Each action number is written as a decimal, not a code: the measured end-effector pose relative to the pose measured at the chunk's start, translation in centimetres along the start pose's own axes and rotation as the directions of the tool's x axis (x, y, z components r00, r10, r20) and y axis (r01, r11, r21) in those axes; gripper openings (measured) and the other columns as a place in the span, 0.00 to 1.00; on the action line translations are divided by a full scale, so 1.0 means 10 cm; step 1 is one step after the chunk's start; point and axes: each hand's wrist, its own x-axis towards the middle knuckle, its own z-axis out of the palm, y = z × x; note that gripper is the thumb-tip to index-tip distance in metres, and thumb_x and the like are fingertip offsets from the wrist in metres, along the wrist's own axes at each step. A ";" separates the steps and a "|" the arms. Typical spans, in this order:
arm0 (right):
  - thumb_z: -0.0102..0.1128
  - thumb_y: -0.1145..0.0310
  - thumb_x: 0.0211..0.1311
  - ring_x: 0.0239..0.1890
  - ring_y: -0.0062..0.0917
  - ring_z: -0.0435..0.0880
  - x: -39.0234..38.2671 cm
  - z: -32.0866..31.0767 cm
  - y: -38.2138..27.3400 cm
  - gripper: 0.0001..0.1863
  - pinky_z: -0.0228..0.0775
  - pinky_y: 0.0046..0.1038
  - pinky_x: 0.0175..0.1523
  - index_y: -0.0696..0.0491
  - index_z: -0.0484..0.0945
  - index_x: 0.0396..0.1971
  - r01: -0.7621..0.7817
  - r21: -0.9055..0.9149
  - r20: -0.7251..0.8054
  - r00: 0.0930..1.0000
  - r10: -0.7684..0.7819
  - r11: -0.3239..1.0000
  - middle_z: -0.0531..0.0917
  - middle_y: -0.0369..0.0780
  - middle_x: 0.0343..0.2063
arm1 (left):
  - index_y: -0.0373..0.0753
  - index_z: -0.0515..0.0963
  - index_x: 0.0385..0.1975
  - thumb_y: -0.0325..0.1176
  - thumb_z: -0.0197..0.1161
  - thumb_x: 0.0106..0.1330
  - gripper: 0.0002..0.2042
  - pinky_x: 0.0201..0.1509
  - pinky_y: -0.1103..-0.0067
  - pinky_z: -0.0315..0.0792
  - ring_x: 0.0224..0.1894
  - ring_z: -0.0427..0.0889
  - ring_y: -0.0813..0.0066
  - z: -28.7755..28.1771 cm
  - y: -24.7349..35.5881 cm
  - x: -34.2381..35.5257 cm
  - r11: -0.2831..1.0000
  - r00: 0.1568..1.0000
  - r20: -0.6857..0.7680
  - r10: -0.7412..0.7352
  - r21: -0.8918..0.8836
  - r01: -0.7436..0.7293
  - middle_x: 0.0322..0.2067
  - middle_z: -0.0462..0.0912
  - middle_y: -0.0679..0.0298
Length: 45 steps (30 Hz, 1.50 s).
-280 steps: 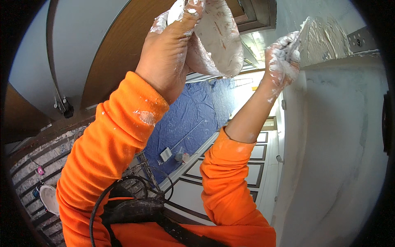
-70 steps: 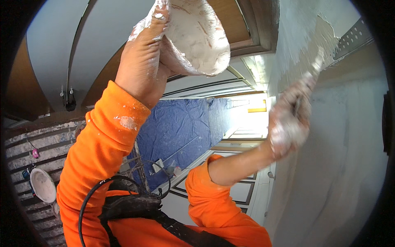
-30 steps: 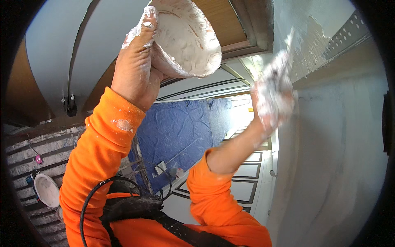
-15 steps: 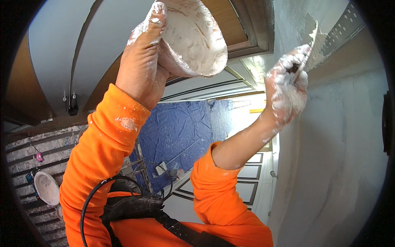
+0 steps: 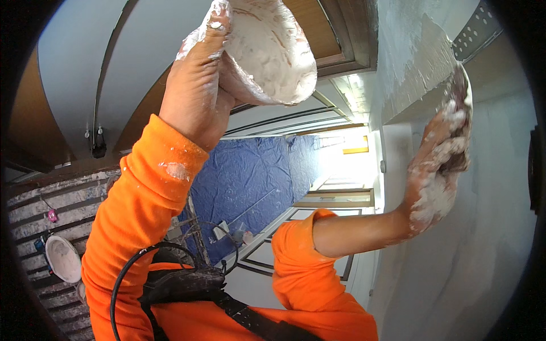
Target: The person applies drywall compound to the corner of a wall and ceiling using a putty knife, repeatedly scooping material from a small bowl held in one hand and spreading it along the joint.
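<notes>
My left hand grips a soft bowl of white paste, thumb over its rim; paste coats thumb and rim. My right hand, heavily smeared with paste, is closed on a thin spatula, held upright against the right-hand wall at the edge of a freshly coated patch. The spatula's tip is just below a perforated metal strip, and its blade is seen mostly edge-on.
Below lie a wrinkled blue tarp and a slatted platform holding a pale tub. Curved wood and grey panels line the left. A black cable loops by my left sleeve. A plain grey wall runs down the right.
My right hand with the spatula has moved right and somewhat downward since half a second ago, uncovering more of the coated patch. My left hand and bowl are nearly still.
</notes>
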 end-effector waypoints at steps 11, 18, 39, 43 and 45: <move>0.42 0.73 0.55 0.42 0.35 0.80 0.92 -0.69 0.21 0.21 0.74 0.36 0.47 0.64 0.69 0.49 0.148 0.003 -0.142 0.979 -0.146 0.989 0.80 0.48 0.38 | 0.39 0.57 0.60 0.56 0.46 0.65 0.31 0.53 0.55 0.69 0.57 0.68 0.58 0.08 -0.02 -0.06 0.998 0.997 -0.047 -0.055 0.034 0.057 0.56 0.64 0.55; 0.44 0.75 0.51 0.44 0.36 0.79 0.73 -0.60 0.17 0.23 0.72 0.37 0.51 0.67 0.66 0.49 0.190 0.172 -0.126 0.977 -0.170 0.967 0.77 0.50 0.43 | 0.38 0.62 0.56 0.49 0.52 0.65 0.26 0.47 0.55 0.74 0.51 0.74 0.60 0.01 -0.04 -0.06 0.996 1.000 -0.012 -0.010 -0.089 0.009 0.51 0.69 0.58; 0.40 0.72 0.53 0.42 0.38 0.79 0.94 -1.09 -0.10 0.21 0.75 0.36 0.43 0.67 0.68 0.47 0.266 -0.034 -0.317 0.911 -0.263 0.963 0.77 0.52 0.42 | 0.38 0.59 0.58 0.53 0.50 0.65 0.29 0.53 0.61 0.72 0.55 0.70 0.60 -0.03 -0.09 -0.11 0.998 0.994 -0.105 0.010 0.064 -0.003 0.55 0.67 0.55; 0.42 0.72 0.51 0.38 0.36 0.80 0.95 -1.05 -0.22 0.21 0.75 0.35 0.40 0.66 0.70 0.44 0.284 0.035 -0.195 0.942 -0.272 0.958 0.78 0.50 0.38 | 0.38 0.59 0.58 0.53 0.49 0.65 0.29 0.53 0.59 0.71 0.55 0.70 0.60 -0.04 -0.09 -0.08 0.999 0.998 -0.061 -0.010 0.048 0.013 0.55 0.66 0.55; 0.42 0.73 0.52 0.38 0.36 0.81 0.84 -1.05 -0.21 0.20 0.76 0.35 0.42 0.65 0.70 0.45 0.311 -0.005 -0.190 0.933 -0.306 0.950 0.79 0.49 0.37 | 0.39 0.59 0.58 0.53 0.49 0.65 0.29 0.53 0.58 0.71 0.56 0.70 0.60 -0.02 -0.11 -0.08 0.999 0.998 -0.062 -0.013 0.044 0.016 0.55 0.66 0.56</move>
